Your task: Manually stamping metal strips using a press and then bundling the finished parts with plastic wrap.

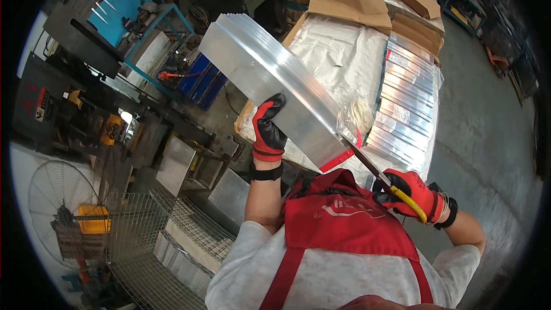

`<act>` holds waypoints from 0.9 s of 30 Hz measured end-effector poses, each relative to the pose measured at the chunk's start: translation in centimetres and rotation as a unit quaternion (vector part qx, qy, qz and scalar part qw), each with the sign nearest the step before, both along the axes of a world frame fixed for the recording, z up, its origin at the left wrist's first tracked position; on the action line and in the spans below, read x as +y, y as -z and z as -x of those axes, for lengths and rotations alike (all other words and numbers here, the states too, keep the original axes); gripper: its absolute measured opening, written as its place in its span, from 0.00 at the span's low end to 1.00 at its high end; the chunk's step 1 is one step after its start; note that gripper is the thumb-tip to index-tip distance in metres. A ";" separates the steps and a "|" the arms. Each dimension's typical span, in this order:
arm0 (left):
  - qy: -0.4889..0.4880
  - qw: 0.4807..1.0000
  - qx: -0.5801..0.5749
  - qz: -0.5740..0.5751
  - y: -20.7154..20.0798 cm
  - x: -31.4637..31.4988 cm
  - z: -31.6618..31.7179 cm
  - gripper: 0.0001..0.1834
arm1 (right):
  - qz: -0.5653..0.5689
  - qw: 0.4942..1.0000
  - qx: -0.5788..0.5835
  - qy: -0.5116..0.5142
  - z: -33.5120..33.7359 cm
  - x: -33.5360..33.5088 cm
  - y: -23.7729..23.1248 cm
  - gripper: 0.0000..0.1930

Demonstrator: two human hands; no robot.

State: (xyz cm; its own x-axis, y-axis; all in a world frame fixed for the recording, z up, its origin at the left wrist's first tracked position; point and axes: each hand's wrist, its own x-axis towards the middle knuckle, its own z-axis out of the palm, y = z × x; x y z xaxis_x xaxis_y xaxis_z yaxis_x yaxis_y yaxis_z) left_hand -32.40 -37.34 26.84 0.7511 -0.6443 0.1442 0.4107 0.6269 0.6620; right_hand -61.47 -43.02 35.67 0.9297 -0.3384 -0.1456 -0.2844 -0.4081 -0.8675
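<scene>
I had open room right of the right hand (404, 189), above the grey floor (482, 120); leftward, the yellow-handled hand tool (410, 202) reached to the stack of metal panels (258, 72), which blocked a straight pass to the left hand (268, 127); the red apron (344, 224) crowded its lower end; over the white sheeting (338, 51) I found free air, bounded by the metal strips (403, 100) and cardboard flaps (351, 11); the wire mesh basket (138, 227) obstructed the lower left.

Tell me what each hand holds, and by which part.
The left hand grips the shiny metal stack at its left long edge, around mid-length; the right hand holds the yellow-handled tool by its handle.
</scene>
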 end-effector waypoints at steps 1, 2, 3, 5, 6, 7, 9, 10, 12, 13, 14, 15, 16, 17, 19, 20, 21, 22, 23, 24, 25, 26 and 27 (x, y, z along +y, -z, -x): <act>0.001 1.000 -0.001 -0.001 0.1 0.1 0.0 0.08 | 0.003 1.000 0.005 -0.001 0.1 0.0 0.2 0.11; 0.020 1.000 0.014 0.015 0.2 0.2 -0.1 0.08 | 0.003 1.000 0.005 0.000 0.1 0.1 0.3 0.11; 0.037 0.998 0.028 0.031 0.3 0.2 -0.1 0.08 | -0.005 1.000 0.001 0.003 0.2 0.0 0.4 0.11; 0.039 0.999 0.027 0.025 0.4 0.2 -0.1 0.08 | -0.013 1.000 -0.003 0.006 0.3 0.1 0.6 0.11; 0.039 0.999 0.026 0.021 0.4 0.2 -0.1 0.08 | -0.005 1.000 -0.004 -0.002 0.3 0.1 0.7 0.12; 0.039 0.999 0.026 0.020 0.5 0.2 -0.1 0.08 | 0.003 1.000 -0.006 -0.009 0.4 0.1 0.7 0.13; 0.046 0.998 0.030 0.012 0.6 0.2 -0.2 0.08 | 0.004 1.000 0.003 0.001 0.1 0.1 0.5 0.14; 0.048 0.998 0.031 0.011 0.8 0.2 -0.4 0.08 | 0.005 1.000 0.011 0.012 0.0 0.1 0.4 0.15; 0.040 0.999 0.021 -0.008 1.3 0.2 -0.7 0.08 | 0.029 0.999 0.011 0.013 0.6 -0.1 2.1 0.16; 0.043 0.999 0.022 -0.009 1.3 0.1 -0.7 0.08 | 0.054 0.998 0.012 0.011 0.8 -0.1 2.6 0.17; 0.054 0.998 0.028 0.002 1.2 0.1 -0.7 0.08 | 0.053 0.998 0.013 0.014 0.8 -0.1 2.5 0.17; 0.063 0.997 0.034 0.013 1.2 0.0 -0.7 0.09 | 0.070 0.997 0.019 0.002 0.5 -0.2 2.3 0.17; 0.063 0.997 0.035 0.013 1.2 0.0 -0.7 0.09 | 0.087 0.996 0.025 -0.009 0.3 -0.2 2.1 0.17; 0.063 0.997 0.037 0.006 1.2 0.1 -0.6 0.09 | 0.086 0.996 0.026 -0.009 0.1 -0.2 2.1 0.17; 0.061 0.997 0.039 0.000 1.5 0.1 -0.6 0.09 | 0.065 0.997 0.031 0.003 -0.1 -0.2 2.1 0.15; 0.051 0.999 0.014 -0.002 1.9 0.1 -0.7 0.09 | 0.065 0.997 0.031 0.002 -0.2 -0.2 2.2 0.15; 0.041 0.999 -0.012 -0.003 2.0 0.1 -0.7 0.09 | 0.064 0.998 0.025 0.001 -0.2 -0.3 2.5 0.14; 0.041 0.999 -0.011 -0.002 2.0 0.1 -0.7 0.09 | 0.062 0.998 0.018 0.000 -0.2 -0.3 2.7 0.13; 0.054 0.998 0.017 -0.003 1.8 0.0 -0.7 0.09 | 0.062 0.998 0.019 0.000 -0.1 -0.3 2.9 0.13; 0.066 0.997 0.046 -0.006 1.7 0.1 -0.7 0.09 | 0.067 0.998 0.018 0.003 -0.1 -0.3 3.0 0.12; 0.065 0.997 0.046 -0.006 1.7 0.1 -0.7 0.09 | 0.071 0.997 0.017 0.006 -0.1 -0.4 3.2 0.11; 0.063 0.997 0.041 -0.016 1.7 0.0 -0.7 0.09 | 0.070 0.997 0.018 0.006 -0.1 -0.4 3.3 0.11; 0.061 0.997 0.037 -0.025 1.7 0.0 -0.7 0.09 | 0.057 0.998 0.008 0.000 -0.1 -0.5 3.4 0.12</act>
